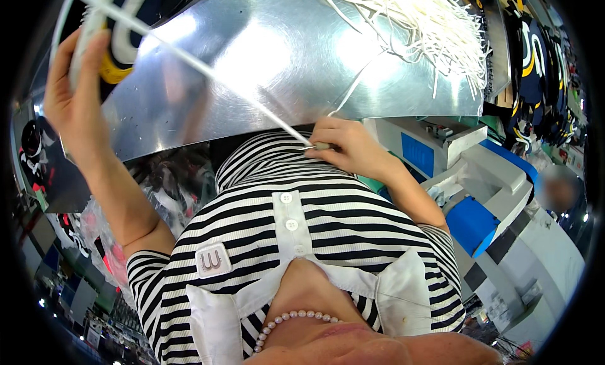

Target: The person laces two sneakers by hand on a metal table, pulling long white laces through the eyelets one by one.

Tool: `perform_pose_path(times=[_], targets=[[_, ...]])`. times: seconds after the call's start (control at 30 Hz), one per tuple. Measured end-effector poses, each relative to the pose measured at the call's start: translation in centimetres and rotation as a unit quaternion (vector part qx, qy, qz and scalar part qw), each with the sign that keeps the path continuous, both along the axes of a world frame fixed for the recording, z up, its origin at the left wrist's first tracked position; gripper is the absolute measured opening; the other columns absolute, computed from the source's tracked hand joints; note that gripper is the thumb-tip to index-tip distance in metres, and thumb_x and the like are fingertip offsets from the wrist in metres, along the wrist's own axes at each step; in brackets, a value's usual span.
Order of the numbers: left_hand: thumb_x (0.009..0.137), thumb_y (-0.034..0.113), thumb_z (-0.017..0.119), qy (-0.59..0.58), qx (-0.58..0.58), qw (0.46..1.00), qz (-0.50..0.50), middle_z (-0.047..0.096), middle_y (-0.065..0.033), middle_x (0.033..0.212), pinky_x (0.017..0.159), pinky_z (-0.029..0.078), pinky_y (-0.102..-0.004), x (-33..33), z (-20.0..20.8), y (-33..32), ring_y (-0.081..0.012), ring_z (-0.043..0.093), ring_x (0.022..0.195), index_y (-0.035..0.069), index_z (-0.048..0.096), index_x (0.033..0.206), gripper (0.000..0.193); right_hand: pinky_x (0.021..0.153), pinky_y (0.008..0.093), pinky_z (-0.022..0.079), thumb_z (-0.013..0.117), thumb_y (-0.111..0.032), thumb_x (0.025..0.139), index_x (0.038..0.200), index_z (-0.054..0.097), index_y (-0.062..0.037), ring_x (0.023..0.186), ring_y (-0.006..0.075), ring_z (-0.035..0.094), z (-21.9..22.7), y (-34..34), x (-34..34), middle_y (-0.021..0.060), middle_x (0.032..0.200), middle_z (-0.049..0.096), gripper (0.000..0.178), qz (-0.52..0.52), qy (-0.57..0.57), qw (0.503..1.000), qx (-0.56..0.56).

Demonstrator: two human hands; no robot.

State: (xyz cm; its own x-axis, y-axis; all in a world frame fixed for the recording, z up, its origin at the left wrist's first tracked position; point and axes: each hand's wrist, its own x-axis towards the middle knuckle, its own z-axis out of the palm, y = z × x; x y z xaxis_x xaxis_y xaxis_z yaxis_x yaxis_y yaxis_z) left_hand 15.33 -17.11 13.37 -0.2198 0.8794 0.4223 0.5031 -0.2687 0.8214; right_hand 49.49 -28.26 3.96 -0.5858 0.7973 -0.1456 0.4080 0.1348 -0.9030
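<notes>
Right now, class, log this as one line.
left hand: holds shoe upper; right hand: holds metal-tipped tool; white lace: straight between hands; metal table: lace pile

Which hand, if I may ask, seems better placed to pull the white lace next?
Probably the right hand: the white lace runs to its small tool; the left hand holds the dark, yellow-trimmed piece.

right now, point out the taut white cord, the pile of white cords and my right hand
Taut white cord (189, 60): head view, along its straight span
Pile of white cords (432, 31): head view, middle of the heap
Right hand (355, 143): head view, back of the hand
</notes>
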Motion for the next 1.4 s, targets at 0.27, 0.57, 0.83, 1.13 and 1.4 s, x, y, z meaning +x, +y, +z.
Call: perform_pose_path(times=[0.27, 0.57, 0.83, 1.13, 1.4], targets=[[0.090, 0.023, 0.070, 0.276, -0.142, 0.947, -0.079, 0.070, -0.0168, 0.091, 0.072, 0.052, -0.0386, 3.9, -9.3, 1.0, -0.0362, 0.066, 0.082, 0.006, 0.068, 0.108, 0.024, 0.057, 0.0188, 0.042, 0.071, -0.008, 0.089, 0.098, 0.075, -0.0066, 0.067, 0.0050, 0.055, 4.7, 6.8, 0.7, 0.0005, 0.082, 0.070, 0.010, -0.203, 0.089, 0.975, 0.009], [0.095, 0.010, 0.064, -0.197, -0.200, 0.884, -0.374, 0.067, -0.0131, 0.114, 0.085, 0.052, -0.0272, 15.7, -8.3, -1.8, -0.0167, 0.067, 0.093, 0.000, 0.046, 0.140, 0.050, 0.051, 0.0190, 0.033, 0.072, -0.007, 0.089, 0.074, 0.062, -0.0040, 0.055, 0.0025, 0.044, 7.6, 14.1, 2.2, -0.0077, 0.062, 0.048, 0.018, -0.212, 0.216, 0.950, -0.074], [0.097, 0.012, 0.057, -0.155, -0.340, 0.815, -0.444, 0.071, -0.0089, 0.091, 0.066, 0.051, -0.0257, 23.8, -12.6, 1.0, -0.0134, 0.067, 0.073, 0.001, 0.067, 0.113, 0.022, 0.047, 0.0191, 0.031, 0.070, -0.003, 0.090, 0.066, 0.049, -0.0088, 0.051, 0.0020, 0.042, 7.5, 16.5, 1.3, -0.0032, 0.064, 0.056, 0.033, -0.253, 0.340, 0.905, 0.036], [0.084, 0.017, 0.074, 0.390, 0.105, 0.913, -0.064, 0.065, -0.0155, 0.115, 0.087, 0.049, -0.0444, 9.0, -6.5, 0.4, -0.0352, 0.062, 0.102, 0.003, 0.063, 0.119, 0.039, 0.047, 0.0183, 0.039, 0.073, -0.003, 0.086, 0.065, 0.051, -0.0078, 0.052, 0.0038, 0.049, 3.8, 16.1, -2.5, 0.0090, 0.080, 0.069, 0.031, -0.261, 0.323, 0.905, -0.089], [0.084, 0.013, 0.072, 0.357, -0.232, 0.874, -0.233, 0.066, -0.0153, 0.104, 0.079, 0.051, -0.0392, 2.7, -6.3, -4.0, -0.0359, 0.065, 0.093, 0.002, 0.062, 0.115, 0.035, 0.061, 0.0227, 0.049, 0.077, -0.019, 0.084, 0.098, 0.076, -0.0053, 0.067, 0.0057, 0.060, -2.2, 13.6, -9.7, 0.0017, 0.077, 0.072, 0.019, -0.196, 0.211, 0.957, -0.037]])
